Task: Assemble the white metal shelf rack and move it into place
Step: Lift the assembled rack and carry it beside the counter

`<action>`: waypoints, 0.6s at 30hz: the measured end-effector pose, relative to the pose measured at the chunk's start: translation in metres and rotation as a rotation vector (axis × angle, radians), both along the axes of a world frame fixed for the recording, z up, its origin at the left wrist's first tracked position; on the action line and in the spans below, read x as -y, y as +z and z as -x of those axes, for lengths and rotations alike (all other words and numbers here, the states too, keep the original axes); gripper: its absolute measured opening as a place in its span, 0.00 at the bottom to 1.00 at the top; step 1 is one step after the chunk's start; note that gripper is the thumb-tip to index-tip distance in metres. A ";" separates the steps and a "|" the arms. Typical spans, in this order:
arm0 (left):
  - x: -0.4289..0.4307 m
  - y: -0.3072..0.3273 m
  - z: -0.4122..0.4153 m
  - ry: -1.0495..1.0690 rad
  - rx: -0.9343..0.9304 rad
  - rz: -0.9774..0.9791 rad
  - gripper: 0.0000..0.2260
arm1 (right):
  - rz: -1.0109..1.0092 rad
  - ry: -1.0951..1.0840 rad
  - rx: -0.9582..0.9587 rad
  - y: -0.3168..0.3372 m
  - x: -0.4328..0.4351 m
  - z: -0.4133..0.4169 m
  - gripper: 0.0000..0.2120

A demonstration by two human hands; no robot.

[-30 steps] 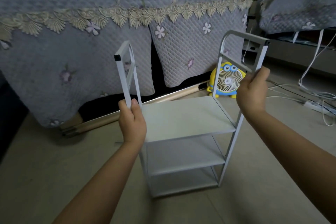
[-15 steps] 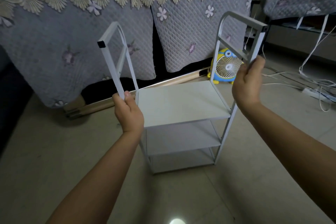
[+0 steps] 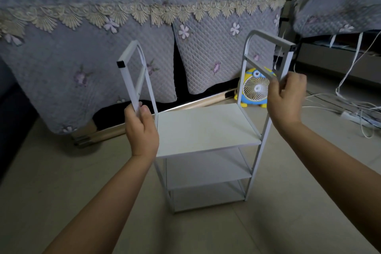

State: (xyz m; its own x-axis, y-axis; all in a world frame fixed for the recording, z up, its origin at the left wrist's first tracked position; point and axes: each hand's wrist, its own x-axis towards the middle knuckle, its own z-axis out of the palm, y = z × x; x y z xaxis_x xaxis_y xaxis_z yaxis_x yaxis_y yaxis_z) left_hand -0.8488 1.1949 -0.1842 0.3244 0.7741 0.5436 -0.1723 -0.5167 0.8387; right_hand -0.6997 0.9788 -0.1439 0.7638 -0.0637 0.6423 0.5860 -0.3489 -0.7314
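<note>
Left hand (image 3: 142,130) is wrapped round the near post of the left side frame (image 3: 132,84), thumb on the inside, just above the top shelf (image 3: 206,128). Right hand (image 3: 286,99) is curled round the near post of the right side frame (image 3: 268,40), a bit higher up. It's slightly blurred, but it reads as a proper grip. The hands are well apart, one per side, with the white shelf rack (image 3: 208,171) dead centre between them and a little further out.

What matters here is that the rack stands upright with its long axis vertical, and both grips sit in the top half. Three shelves look fitted, so I'd say assembly is basically done and this is the carry. Can't tell if the feet are touching the tiled floor (image 3: 61,192) or just off it.

Neither hand is really nearer, so it should come up level as long as both lift together. Most of the weight hangs below the grips, so the bottom might swing.

Further out there's a little yellow fan (image 3: 255,88) just behind the right frame. White cables (image 3: 350,107) and a power strip (image 3: 358,118) lie far right. The quilted cover (image 3: 92,51) hangs across the back, with a wooden pole (image 3: 195,103) lying under it. I'd steer clear of the cable side.
</note>
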 end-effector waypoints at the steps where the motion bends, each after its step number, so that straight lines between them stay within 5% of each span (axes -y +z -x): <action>1: -0.003 0.006 -0.002 0.013 0.016 -0.011 0.24 | -0.013 -0.011 0.025 0.005 0.000 -0.001 0.13; 9: -0.017 0.060 -0.008 0.142 -0.002 -0.068 0.19 | -0.292 0.082 -0.097 0.050 -0.021 -0.012 0.12; 12: -0.016 0.082 -0.011 0.077 -0.035 0.012 0.03 | -0.329 0.082 -0.192 0.054 -0.026 -0.013 0.14; 18: -0.005 0.089 -0.001 0.030 -0.167 0.185 0.10 | -0.325 0.035 -0.400 0.061 -0.019 -0.006 0.07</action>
State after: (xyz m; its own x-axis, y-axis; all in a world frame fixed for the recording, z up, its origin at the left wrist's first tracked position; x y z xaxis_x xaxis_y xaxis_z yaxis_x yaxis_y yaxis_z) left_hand -0.8481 1.2003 -0.0952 0.3728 0.8663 0.3324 -0.0103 -0.3544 0.9350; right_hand -0.6937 0.9982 -0.0824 0.9510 -0.1812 0.2507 0.2454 -0.0518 -0.9680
